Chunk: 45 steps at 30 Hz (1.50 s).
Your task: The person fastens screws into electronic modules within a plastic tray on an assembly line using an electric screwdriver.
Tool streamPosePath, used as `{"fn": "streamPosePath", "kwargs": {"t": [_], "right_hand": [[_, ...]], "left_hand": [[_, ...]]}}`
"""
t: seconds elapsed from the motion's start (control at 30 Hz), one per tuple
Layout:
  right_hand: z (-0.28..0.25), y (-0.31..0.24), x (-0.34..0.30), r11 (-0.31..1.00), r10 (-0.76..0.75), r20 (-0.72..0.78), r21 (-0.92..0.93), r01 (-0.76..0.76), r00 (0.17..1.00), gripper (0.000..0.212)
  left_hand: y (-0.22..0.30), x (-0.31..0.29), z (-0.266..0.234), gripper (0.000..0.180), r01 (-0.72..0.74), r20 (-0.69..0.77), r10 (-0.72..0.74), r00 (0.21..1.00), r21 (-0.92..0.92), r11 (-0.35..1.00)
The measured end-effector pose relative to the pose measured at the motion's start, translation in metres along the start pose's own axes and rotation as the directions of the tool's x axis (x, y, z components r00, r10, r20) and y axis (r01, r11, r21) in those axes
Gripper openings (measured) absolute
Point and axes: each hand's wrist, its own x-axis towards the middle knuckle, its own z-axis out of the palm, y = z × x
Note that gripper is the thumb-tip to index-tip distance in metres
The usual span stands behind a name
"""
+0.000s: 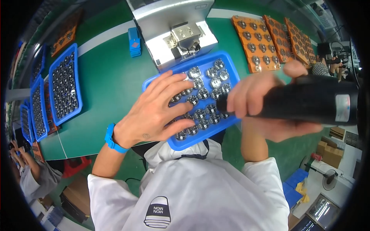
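Note:
A blue tray (185, 144) lies in front of me, holding several round, shiny parts (203, 93) with dark markings, set out in loose rows. My left hand (154, 106), with a blue band (115, 139) at its wrist, reaches over the tray's left half. Its fingers are spread, palm down, and hide some of the parts; whether the fingertips touch any is unclear. In my right hand (256, 92) is a thick black handheld tool (312, 99) with a narrow tip. The tip points left over the tray's right side, close above the parts. This hand is slightly blurred.
Behind the tray stands a white and metal machine (169, 38), with a blue block (134, 42) to its left. Orange boards (252, 40) bearing round metal parts lie at the far right. More filled blue trays (77, 109) sit on the green table (104, 73) at left. Other people work nearby.

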Motion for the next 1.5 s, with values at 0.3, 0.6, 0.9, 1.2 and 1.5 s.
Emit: {"fn": "streamPosePath", "kwargs": {"t": [0.3,0.6,0.9,1.2,1.5], "right_hand": [[-0.011,0.004,-0.026,0.981,0.180,0.030,-0.077,-0.177,0.983,0.092],[-0.015,0.023,-0.027,0.993,0.112,0.071,-0.037,-0.109,0.991,0.091],[-0.020,0.022,-0.028,0.987,0.142,0.069,-0.085,-0.136,0.988,0.092],[-0.010,0.013,-0.031,0.989,0.146,0.045,0.003,-0.146,0.988,0.088],[-0.006,-0.002,-0.028,0.984,0.113,0.055,0.131,-0.119,0.992,0.077]], "left_hand": [[0.007,0.002,0.012,0.048,-0.128,0.146,0.119,0.982,0.057,0.990],[0.005,0.003,0.015,0.054,-0.091,0.191,0.078,0.979,0.060,0.994],[0.002,0.002,0.016,0.053,-0.083,0.194,0.071,0.978,0.056,0.995],[0.002,0.002,0.015,0.053,-0.072,0.195,0.063,0.979,0.041,0.997],[0.006,0.001,0.019,0.030,-0.103,-0.024,0.103,0.994,-0.012,0.995]]}}
